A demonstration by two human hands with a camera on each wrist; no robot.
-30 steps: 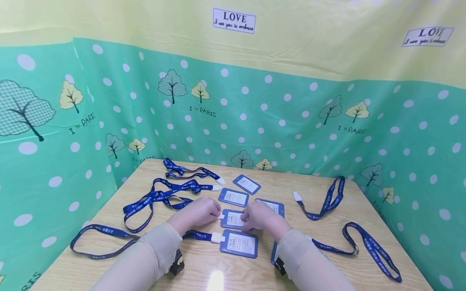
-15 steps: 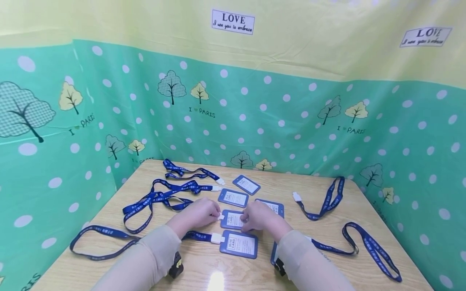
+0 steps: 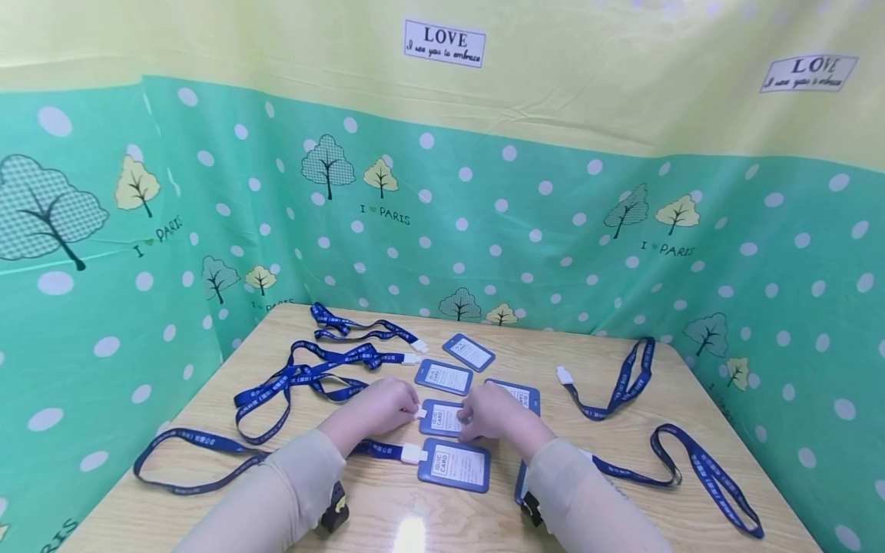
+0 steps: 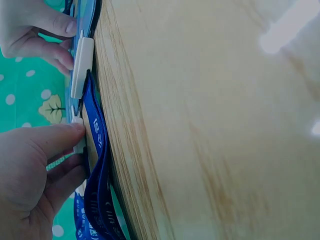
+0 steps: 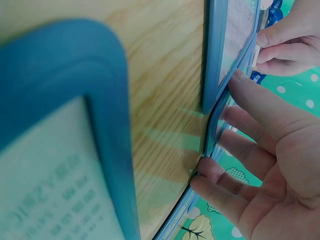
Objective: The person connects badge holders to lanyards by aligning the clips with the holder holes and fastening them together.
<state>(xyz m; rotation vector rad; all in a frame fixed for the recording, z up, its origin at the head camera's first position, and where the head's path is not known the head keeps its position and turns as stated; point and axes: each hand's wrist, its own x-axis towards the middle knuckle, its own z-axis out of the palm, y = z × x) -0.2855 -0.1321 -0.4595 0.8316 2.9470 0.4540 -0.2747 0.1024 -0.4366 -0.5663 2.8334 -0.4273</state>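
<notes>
A blue badge holder (image 3: 439, 417) lies on the wooden table (image 3: 376, 514) between the two hands. The left hand (image 3: 379, 405) pinches the white clip (image 3: 420, 412) at its left end; the right hand (image 3: 499, 415) grips its right end between thumb and fingers. A clipped holder (image 3: 453, 464) lies just nearer the person, an angled holder (image 3: 469, 351) farther off, and a looped lanyard (image 3: 634, 384) well to the right.
</notes>
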